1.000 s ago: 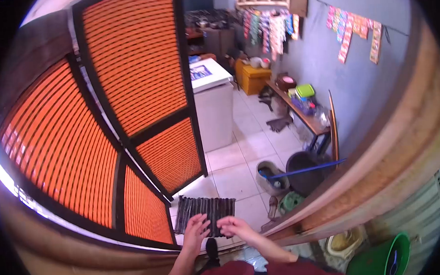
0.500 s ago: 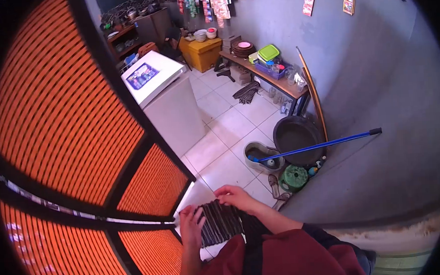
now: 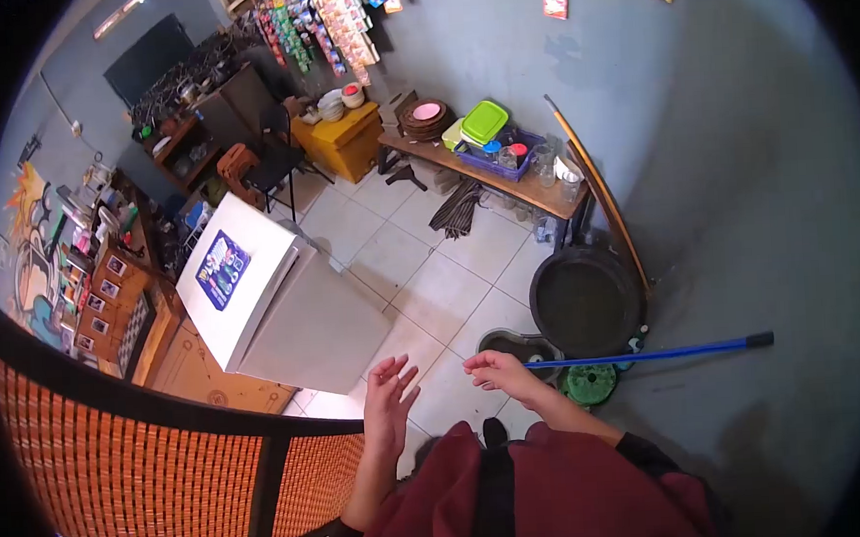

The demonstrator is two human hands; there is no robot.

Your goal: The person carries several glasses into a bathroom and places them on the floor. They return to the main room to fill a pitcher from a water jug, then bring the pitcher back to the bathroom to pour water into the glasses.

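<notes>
My left hand is raised in front of my body, empty, with its fingers spread. My right hand is held up a little way to its right, fingers loosely stretched and slightly curled, with nothing visible in it. The two hands are apart, over the tiled floor. Nearest to the right hand are a grey tub and a blue pole that leans out of it. A dark shoe shows below the hands.
An orange slatted panel stands at the left, before a white freezer-like box. To the right are a round black basin, a green round container and a grey wall. A wooden bench bears dishes.
The view has turned left and lifted, showing more of the room. The dark ribbed mat beneath my hands is no longer visible there. My hands have moved apart, and the panel covers less of the view.
</notes>
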